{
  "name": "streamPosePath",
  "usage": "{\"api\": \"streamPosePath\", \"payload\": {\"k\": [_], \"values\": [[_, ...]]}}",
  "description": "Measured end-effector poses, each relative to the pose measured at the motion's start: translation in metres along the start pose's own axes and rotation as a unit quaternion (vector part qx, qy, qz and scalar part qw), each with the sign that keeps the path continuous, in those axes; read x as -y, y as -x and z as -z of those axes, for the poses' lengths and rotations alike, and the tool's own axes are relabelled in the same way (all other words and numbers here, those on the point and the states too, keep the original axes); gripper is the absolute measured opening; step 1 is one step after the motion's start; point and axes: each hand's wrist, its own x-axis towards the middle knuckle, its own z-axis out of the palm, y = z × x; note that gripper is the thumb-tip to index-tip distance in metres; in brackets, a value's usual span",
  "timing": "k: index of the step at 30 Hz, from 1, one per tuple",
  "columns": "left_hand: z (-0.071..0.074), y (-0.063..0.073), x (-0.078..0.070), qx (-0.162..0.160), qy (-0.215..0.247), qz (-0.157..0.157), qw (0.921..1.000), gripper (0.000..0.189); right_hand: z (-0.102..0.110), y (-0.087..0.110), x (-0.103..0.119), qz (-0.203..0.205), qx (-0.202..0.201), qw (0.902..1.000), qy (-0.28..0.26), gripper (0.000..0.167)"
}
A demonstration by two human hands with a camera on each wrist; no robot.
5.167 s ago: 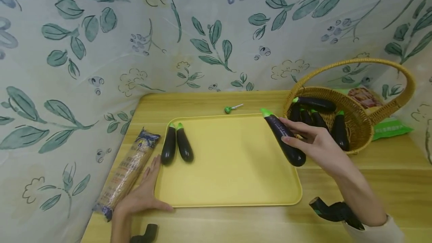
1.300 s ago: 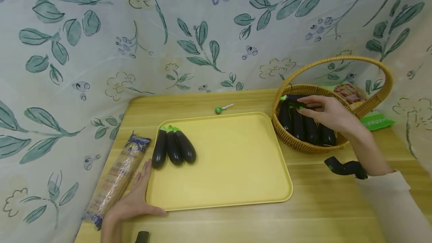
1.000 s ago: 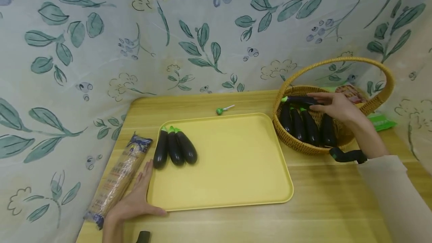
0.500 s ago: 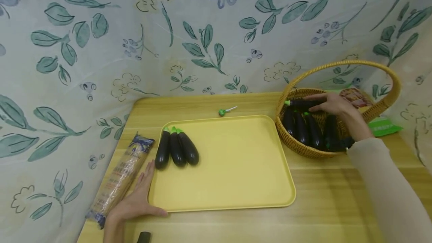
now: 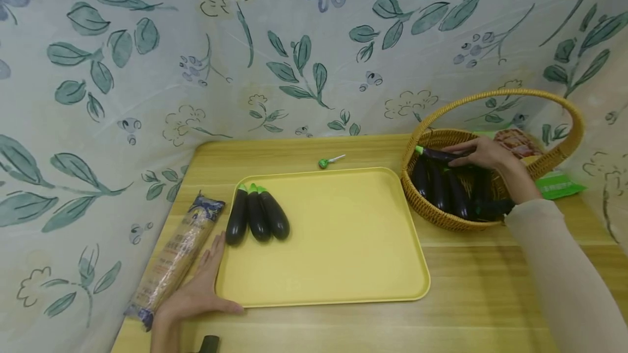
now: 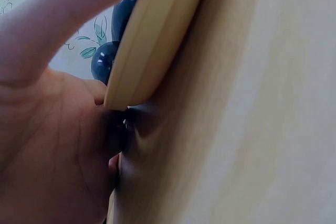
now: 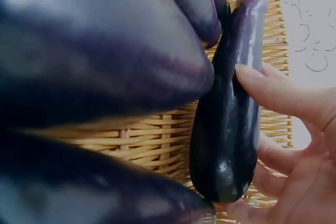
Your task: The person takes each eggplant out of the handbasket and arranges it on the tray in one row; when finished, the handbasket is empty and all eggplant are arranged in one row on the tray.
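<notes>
In the head view my right hand (image 5: 485, 157) is inside the wicker basket (image 5: 428, 212), holding an eggplant (image 5: 433, 154) that lies across the back. The right wrist view shows the thumb on one side of this eggplant (image 7: 226, 124) and the fingers on the other. Several more eggplants (image 5: 459, 195) lie below it in the basket. My left hand (image 5: 196, 293) rests at the near left corner of the yellow tray (image 5: 343, 244), fingers straight along its left side and thumb along the front edge. Three eggplants (image 5: 257, 217) with green stems lie side by side at the tray's left.
A long bag of noodles (image 5: 176, 260) lies left of the tray. Behind the tray is a green lollipop (image 5: 323, 163). A green food package (image 5: 559, 184) sits behind the basket, whose tall handle (image 5: 490, 93) arches over it. Floral cloth (image 5: 314, 86) hangs behind the table.
A third eggplant has come onto the tray from my right hand. That hand has gone back into the basket and gripped another, which has just tilted. The left hand stays at the tray.
</notes>
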Motion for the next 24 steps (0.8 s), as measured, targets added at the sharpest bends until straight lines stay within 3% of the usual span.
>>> {"api": "streamPosePath", "payload": {"k": [8,15,24], "values": [[0.001,0.001,-0.003,0.006,0.0,0.003,1.0,0.158,0.002,0.011,-0.005,0.039,0.041,0.9979,0.031,0.053],[0.001,0.003,-0.005,0.003,-0.001,0.008,1.0,0.158,0.005,0.023,-0.001,0.052,0.052,0.9973,-0.012,0.051],[0.0,0.003,-0.002,0.0,0.008,0.001,1.0,0.157,0.009,0.059,0.021,0.067,0.008,0.9973,0.03,0.053]]}}
